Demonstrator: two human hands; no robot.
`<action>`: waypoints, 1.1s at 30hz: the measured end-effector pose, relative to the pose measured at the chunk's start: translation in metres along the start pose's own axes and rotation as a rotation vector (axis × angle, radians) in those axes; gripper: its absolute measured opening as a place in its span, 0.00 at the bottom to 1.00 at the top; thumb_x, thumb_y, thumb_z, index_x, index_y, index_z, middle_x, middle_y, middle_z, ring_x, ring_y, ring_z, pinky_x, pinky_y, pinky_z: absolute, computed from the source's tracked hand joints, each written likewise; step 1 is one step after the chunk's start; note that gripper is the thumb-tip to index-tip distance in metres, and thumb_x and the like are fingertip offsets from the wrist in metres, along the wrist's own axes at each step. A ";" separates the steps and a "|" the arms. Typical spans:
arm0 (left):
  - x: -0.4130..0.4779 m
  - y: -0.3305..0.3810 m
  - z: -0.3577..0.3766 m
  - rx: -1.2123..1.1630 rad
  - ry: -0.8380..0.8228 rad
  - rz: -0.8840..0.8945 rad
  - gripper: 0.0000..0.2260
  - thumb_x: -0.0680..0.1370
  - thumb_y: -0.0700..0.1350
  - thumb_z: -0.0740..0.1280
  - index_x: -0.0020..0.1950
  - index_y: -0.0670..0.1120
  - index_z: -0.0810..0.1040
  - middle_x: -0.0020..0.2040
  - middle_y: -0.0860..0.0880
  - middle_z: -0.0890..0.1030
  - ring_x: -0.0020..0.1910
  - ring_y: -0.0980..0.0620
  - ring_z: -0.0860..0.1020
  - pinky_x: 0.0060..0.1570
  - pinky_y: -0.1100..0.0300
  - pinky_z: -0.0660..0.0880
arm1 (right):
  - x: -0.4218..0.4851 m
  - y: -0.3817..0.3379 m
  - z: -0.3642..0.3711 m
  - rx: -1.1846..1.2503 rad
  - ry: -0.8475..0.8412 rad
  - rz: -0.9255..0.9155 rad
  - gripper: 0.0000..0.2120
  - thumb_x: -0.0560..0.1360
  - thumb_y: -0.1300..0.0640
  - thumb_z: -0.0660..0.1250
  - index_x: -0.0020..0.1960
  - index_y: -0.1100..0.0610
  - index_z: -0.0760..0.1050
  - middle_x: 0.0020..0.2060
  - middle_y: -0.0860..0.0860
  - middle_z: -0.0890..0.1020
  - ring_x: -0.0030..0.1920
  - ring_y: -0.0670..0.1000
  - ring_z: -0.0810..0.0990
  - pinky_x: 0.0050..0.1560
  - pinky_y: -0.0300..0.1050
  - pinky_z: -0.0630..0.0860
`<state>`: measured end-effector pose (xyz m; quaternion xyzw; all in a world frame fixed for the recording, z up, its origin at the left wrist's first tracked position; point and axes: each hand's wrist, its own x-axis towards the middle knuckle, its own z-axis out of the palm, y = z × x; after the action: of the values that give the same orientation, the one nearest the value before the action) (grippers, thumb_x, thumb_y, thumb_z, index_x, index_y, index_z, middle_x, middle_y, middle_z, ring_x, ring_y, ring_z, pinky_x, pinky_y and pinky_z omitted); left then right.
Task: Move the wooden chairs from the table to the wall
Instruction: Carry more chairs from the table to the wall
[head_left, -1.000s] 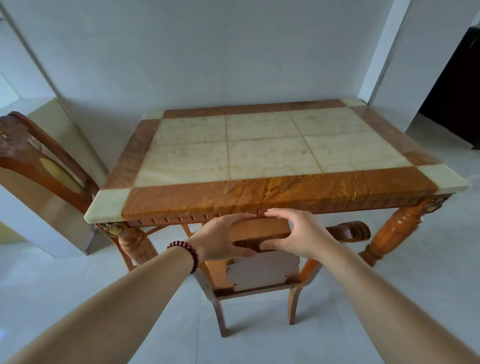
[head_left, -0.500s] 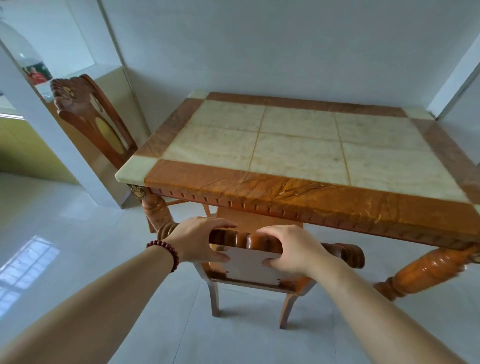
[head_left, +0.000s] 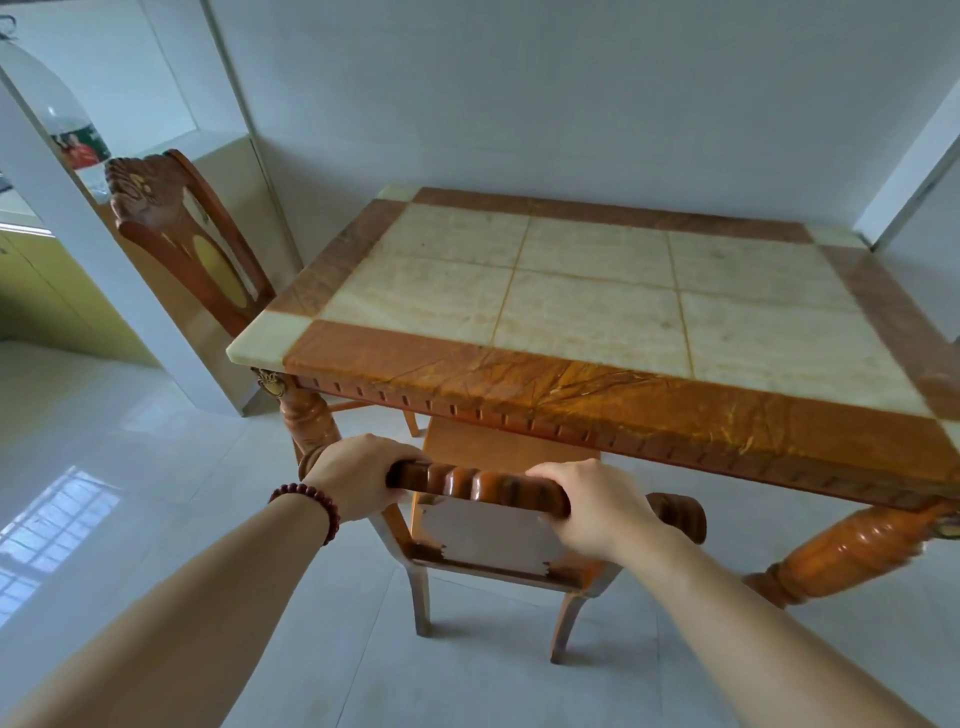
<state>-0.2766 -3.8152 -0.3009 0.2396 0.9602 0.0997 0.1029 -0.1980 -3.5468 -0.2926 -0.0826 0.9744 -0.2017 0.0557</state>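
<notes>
Chair handling first: the wooden dining chair (head_left: 498, 525) in hand looks like solid carved hardwood, so I judge it stiff, fairly heavy and not at all fragile, though its glossy varnish could be slick under bare palms. It stands on the tiled floor (head_left: 156, 467) with its seat tucked partly under the near edge of the marble-topped worktop (head_left: 597, 312), its back toward the person.

Both hands are on the scalloped top rail (head_left: 478, 486) of the backrest. The left hand (head_left: 358, 475), with a bead bracelet (head_left: 311, 506) at the wrist, wraps the rail's left end; the right hand (head_left: 597, 506) wraps it further right, leaving the rail's scrolled right end bare. Each grip is closed around the rail, fingers curled over the front and out of sight.

That rail seems the sound place to hold: thick, ridged for purchase, and wide enough for two hands set apart to steer. Dragging would likely scrape the legs on the tiles, and the backrest has to clear the worktop's carved apron just above it, so a slight lift and a straight pull back looks wise.

A second wooden chair (head_left: 176, 234) stands at the worktop's left end, near a white pillar (head_left: 104, 291), untouched
</notes>
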 end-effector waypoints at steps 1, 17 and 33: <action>0.001 0.000 0.000 0.005 -0.002 0.001 0.13 0.74 0.47 0.67 0.56 0.62 0.77 0.44 0.60 0.81 0.44 0.58 0.78 0.44 0.62 0.75 | 0.000 0.000 0.001 -0.009 0.007 0.004 0.17 0.70 0.52 0.69 0.57 0.41 0.74 0.44 0.44 0.82 0.45 0.48 0.80 0.47 0.44 0.76; -0.016 0.067 0.011 -0.003 -0.018 -0.132 0.12 0.75 0.45 0.65 0.55 0.60 0.78 0.40 0.58 0.81 0.40 0.59 0.78 0.44 0.61 0.77 | -0.025 0.048 -0.026 -0.017 -0.065 -0.135 0.17 0.70 0.50 0.69 0.58 0.42 0.75 0.45 0.44 0.83 0.46 0.48 0.80 0.50 0.43 0.76; -0.050 0.312 0.071 -0.053 0.076 -0.582 0.11 0.75 0.46 0.67 0.56 0.58 0.79 0.42 0.57 0.82 0.42 0.55 0.77 0.45 0.58 0.78 | -0.098 0.217 -0.094 -0.055 -0.240 -0.511 0.16 0.70 0.51 0.69 0.58 0.43 0.76 0.47 0.44 0.83 0.48 0.49 0.80 0.51 0.46 0.78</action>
<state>-0.0792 -3.5590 -0.2865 -0.0525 0.9888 0.0998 0.0975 -0.1448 -3.2967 -0.2867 -0.3503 0.9135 -0.1713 0.1159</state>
